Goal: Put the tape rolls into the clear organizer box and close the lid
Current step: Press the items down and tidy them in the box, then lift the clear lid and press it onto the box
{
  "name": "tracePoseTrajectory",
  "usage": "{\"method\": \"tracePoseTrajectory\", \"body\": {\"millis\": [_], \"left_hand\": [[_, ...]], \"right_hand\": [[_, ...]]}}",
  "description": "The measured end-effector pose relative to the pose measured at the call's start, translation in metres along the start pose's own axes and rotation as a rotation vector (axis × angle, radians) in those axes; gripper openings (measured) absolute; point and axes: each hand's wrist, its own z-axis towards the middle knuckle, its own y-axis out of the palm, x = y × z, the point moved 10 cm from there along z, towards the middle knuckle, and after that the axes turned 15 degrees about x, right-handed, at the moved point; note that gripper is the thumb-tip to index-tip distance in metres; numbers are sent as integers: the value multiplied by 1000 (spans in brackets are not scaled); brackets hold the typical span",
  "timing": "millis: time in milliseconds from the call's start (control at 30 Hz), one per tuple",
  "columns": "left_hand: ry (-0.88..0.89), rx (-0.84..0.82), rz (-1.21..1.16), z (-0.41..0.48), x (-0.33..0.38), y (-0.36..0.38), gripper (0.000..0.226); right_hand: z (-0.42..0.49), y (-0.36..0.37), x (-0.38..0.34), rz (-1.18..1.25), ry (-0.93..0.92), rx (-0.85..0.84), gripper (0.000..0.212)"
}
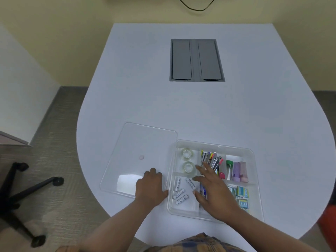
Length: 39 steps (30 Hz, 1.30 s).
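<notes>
Head view shows your clear organizer box (254,160) sitting at the near right part of the white surface (181,106), close to the near edge. Both tape rolls (187,153) already lie in its far left compartment, one behind the other, the nearer roll (188,167) just beside the divider. White batteries (180,194) fill the near left compartment, pens and clips (211,160) stand in the middle far one, and small coloured containers (238,170) occupy the far right one.

Your right hand (216,195) hovers over the middle of the box, fingers (200,168) spread apart and holding nothing, tips reaching toward the nearer roll. Your left hand (150,188) rests palm down on the near right corner of the clear lid (138,142), fingers loosely apart, not gripping. That lid lies flat on the surface just left of the box, so the box stands uncovered.
</notes>
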Motion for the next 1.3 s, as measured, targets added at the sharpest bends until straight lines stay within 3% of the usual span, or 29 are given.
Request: {"method": "tracePoseTrajectory", "body": {"millis": [167,300,400,567,733,900,1133,1300], "left_hand": [[-99,62,-61,-18,-7,-3,50],[-133,-20,-40,-21,-13,3,41],[-129,-35,41,-17,-19,-5,49],[-123,219,128,-8,-40,-60,60],[-312,446,-115,-1,-71,-136,47],[-417,645,-187,0,-90,-194,41],[-363,852,-303,-6,-81,-265,47],[-90,905,-403,-13,-47,-314,46]], "right_hand": [[-2,9,-15,33,-5,-50,34],[1,11,-22,7,-16,-77,36],[5,11,-26,-18,-24,-86,38],[8,8,-24,-2,-3,-99,38],[15,2,-19,46,43,-91,37],[30,-9,-22,107,61,-60,37],[48,-38,-20,185,124,4,38],[69,-81,-1,357,240,162,67]]}}
